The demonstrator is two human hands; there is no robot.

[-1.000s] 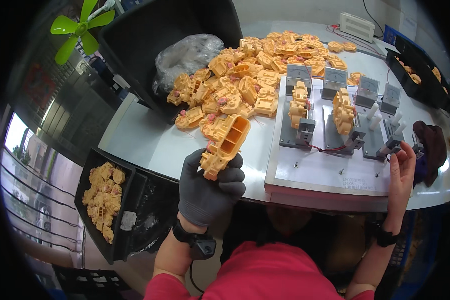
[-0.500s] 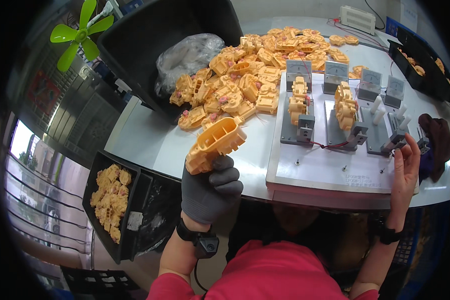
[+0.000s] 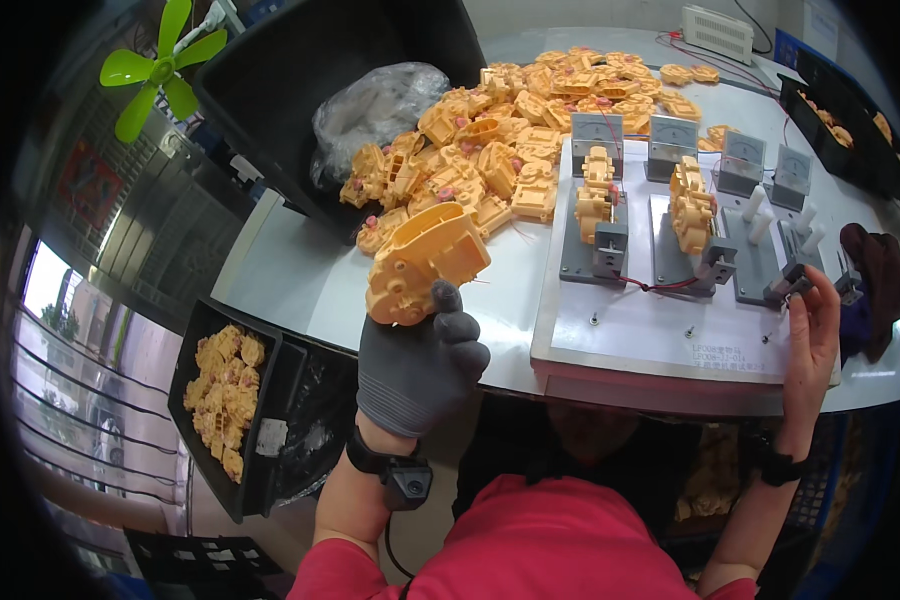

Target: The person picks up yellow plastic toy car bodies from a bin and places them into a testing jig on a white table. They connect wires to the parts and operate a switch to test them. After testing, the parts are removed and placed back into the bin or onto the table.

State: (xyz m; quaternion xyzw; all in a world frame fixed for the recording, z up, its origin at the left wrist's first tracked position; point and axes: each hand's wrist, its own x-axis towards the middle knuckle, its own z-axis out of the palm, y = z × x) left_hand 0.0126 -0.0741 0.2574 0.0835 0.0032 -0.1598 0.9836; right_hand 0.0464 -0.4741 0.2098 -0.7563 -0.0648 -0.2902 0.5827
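In my gloved left hand (image 3: 428, 365) I grip a yellow-orange plastic gearbox housing (image 3: 425, 265), raised above the table's near edge. My bare right hand (image 3: 813, 325) is at the right end of a white test board (image 3: 630, 340); its fingertips are pinched at the front of a grey fixture (image 3: 795, 285) with white pegs. What lies between those fingertips is too small to make out. Two more gearboxes, a left one (image 3: 596, 200) and a right one (image 3: 690, 205), stand on their own grey fixtures. Behind them is a row of panel meters (image 3: 673, 145).
A heap of yellow gearboxes (image 3: 510, 150) covers the table's middle, beside a tipped black bin (image 3: 270, 110) with a clear plastic bag (image 3: 375, 115). A black crate (image 3: 260, 430) of parts stands low at left. Another black tray (image 3: 840, 140) and a dark cloth (image 3: 875, 290) are at right.
My left hand has turned the gearbox housing, so its open cavity faces away and its side shows. The right hand stays at the same fixture, fingertips closer together.
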